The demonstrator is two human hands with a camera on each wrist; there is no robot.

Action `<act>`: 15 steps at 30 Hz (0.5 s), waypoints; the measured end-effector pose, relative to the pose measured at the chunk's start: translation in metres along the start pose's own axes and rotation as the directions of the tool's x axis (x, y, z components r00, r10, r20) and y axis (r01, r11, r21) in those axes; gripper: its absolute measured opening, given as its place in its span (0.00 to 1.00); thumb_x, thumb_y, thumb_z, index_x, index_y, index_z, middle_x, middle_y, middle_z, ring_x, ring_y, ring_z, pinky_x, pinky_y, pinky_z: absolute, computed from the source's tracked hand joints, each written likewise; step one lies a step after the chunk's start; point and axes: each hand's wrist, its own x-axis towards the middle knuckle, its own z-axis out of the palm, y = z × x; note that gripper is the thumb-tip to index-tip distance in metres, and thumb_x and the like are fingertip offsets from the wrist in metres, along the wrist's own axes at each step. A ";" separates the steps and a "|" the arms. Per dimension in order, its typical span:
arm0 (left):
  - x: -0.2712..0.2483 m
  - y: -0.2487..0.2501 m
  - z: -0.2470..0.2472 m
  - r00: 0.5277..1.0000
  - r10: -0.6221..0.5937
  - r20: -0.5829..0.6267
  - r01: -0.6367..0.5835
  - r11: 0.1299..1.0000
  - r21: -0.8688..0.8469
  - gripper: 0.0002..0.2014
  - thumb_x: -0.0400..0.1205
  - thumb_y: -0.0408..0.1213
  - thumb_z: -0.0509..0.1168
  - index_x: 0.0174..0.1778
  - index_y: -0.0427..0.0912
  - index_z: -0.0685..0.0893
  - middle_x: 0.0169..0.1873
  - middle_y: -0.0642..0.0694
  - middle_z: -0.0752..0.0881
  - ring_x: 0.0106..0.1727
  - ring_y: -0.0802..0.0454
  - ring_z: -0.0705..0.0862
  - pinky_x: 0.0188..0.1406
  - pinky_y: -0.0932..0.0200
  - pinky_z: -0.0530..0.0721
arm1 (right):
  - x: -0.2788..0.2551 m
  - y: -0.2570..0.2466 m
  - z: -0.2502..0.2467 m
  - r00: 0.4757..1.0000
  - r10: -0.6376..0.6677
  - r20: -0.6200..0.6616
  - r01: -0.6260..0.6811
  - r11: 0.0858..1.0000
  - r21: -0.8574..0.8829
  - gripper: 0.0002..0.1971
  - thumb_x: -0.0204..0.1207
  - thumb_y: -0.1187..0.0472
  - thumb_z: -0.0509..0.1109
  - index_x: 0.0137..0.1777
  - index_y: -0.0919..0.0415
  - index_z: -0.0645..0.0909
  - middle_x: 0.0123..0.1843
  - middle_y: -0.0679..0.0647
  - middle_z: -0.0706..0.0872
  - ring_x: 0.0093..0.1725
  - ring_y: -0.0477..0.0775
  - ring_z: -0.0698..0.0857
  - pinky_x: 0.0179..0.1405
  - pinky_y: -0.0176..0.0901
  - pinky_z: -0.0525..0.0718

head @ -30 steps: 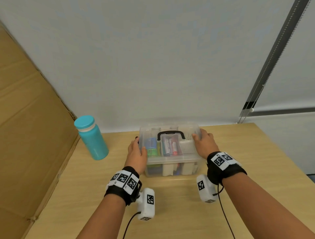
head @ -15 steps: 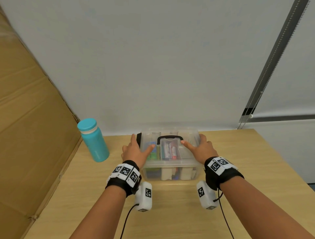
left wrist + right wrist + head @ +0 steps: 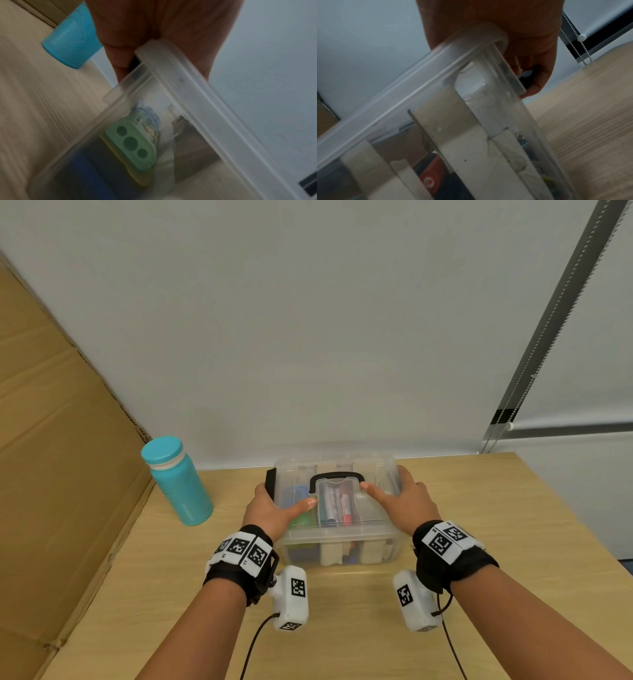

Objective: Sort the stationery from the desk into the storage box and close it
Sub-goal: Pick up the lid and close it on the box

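The clear storage box (image 3: 342, 542) stands on the desk with its lid (image 3: 373, 508) on and its black handle (image 3: 337, 477) lying flat. Markers (image 3: 337, 505) and a green sharpener (image 3: 132, 143) show through the plastic. My left hand (image 3: 274, 508) grips the box's left end, thumb on the lid and fingers curled over the black side clip (image 3: 270, 482). My right hand (image 3: 404, 501) grips the right end the same way. In the right wrist view its fingertips (image 3: 537, 83) curl round the black right clip (image 3: 526, 79).
A teal bottle (image 3: 178, 482) stands left of the box. Behind the bottle, a cardboard sheet (image 3: 58, 474) leans along the desk's left edge. The white wall runs close behind the box. A blind's bead chain (image 3: 513, 392) hangs at the right, and bare desk (image 3: 496, 525) lies right of the box.
Both hands have slid from lying on the lid's ends to gripping the box's ends, thumbs stretched inward over the lid. The left black clip now shows beside the left fingers.
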 end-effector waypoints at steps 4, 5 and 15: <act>0.000 0.001 0.002 0.999 0.044 0.013 -0.044 0.998 0.051 0.41 0.70 0.53 0.76 0.73 0.39 0.66 0.63 0.43 0.81 0.61 0.45 0.81 0.58 0.53 0.80 | 0.001 0.001 0.002 1.000 -0.006 -0.010 0.006 1.000 -0.006 0.51 0.58 0.18 0.60 0.80 0.41 0.55 0.71 0.61 0.72 0.66 0.67 0.78 0.60 0.58 0.79; 0.000 0.002 0.002 0.998 0.057 0.017 -0.058 0.997 0.058 0.40 0.71 0.53 0.75 0.73 0.39 0.66 0.63 0.43 0.81 0.61 0.45 0.82 0.58 0.54 0.80 | 0.001 0.001 0.002 1.000 -0.005 -0.011 0.005 1.000 -0.011 0.51 0.58 0.18 0.60 0.80 0.41 0.55 0.71 0.61 0.72 0.65 0.67 0.79 0.59 0.58 0.79; -0.006 -0.003 0.003 0.985 0.174 -0.007 -0.173 0.982 0.078 0.50 0.65 0.64 0.72 0.78 0.45 0.60 0.74 0.45 0.71 0.73 0.47 0.73 0.71 0.46 0.76 | -0.006 -0.009 -0.007 1.000 0.002 -0.002 -0.003 0.972 -0.237 0.53 0.61 0.18 0.54 0.83 0.41 0.45 0.71 0.65 0.70 0.64 0.70 0.79 0.58 0.58 0.81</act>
